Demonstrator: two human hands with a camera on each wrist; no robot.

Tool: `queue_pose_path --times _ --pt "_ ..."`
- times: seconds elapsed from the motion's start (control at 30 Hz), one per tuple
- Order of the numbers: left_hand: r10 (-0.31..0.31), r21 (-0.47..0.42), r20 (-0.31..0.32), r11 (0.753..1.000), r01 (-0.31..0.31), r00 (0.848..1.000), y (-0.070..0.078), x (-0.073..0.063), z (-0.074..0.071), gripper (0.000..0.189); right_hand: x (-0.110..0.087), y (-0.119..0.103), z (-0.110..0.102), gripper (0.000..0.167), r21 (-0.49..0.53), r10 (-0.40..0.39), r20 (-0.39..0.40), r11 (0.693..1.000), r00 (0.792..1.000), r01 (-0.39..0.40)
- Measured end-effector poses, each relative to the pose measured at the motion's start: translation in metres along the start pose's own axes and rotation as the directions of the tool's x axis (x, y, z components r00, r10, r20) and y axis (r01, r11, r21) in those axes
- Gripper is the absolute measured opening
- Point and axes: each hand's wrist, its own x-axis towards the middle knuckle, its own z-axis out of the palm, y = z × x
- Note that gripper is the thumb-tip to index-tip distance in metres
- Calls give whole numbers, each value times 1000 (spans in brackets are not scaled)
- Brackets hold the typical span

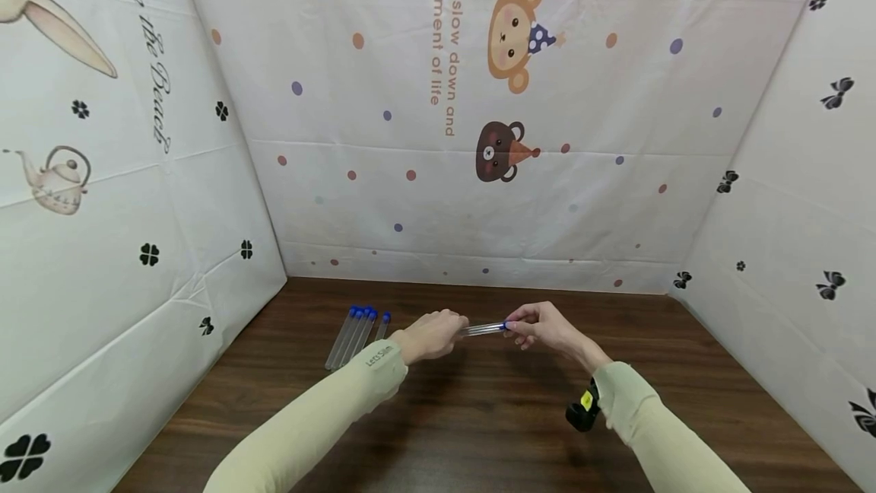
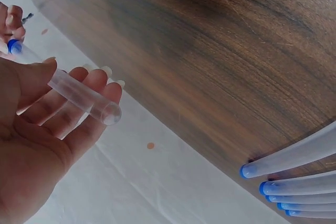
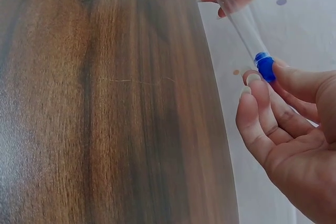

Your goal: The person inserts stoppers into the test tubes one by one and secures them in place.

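Note:
A clear test tube (image 1: 484, 329) with a blue cap (image 3: 265, 66) is held between both hands above the table. My left hand (image 1: 433, 333) grips the tube's body, thumb on one side and fingers beneath; its rounded end (image 2: 110, 114) sticks out past the fingers in the left wrist view. At the other end, my right hand (image 1: 547, 329) pinches the cap between thumb and fingers. The cap sits at the tube's mouth; how tightly cannot be told. Several more clear tubes with blue caps (image 1: 352, 337) lie side by side on the table, left of my left hand.
The dark wood table (image 1: 493, 432) is bounded by white patterned cloth walls (image 1: 411, 211) at the back and both sides. Below my right wrist is a black object (image 1: 582, 413) with a yellow label. One tube (image 1: 383, 326) lies slightly apart from the group.

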Motion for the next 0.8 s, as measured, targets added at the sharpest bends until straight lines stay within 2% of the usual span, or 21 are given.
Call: queue_pose_path --times 0.3,0.47,0.7,0.8 --pt "9 -45 -9 999 -10 1000 -1 0 1 36 3 3 4 29 69 37 -13 997 999 -36" --pt "12 -45 -20 999 -13 1000 -1 -1 1 38 2 2 5 28 67 30 -14 997 999 -29" --pt "3 15 -19 1000 -3 1000 0 -2 2 31 4 4 6 28 73 6 -6 997 1000 -5" --pt "1 0 -21 1000 -1 1000 1 -2 1 32 5 4 6 27 90 -16 0 996 1000 16"
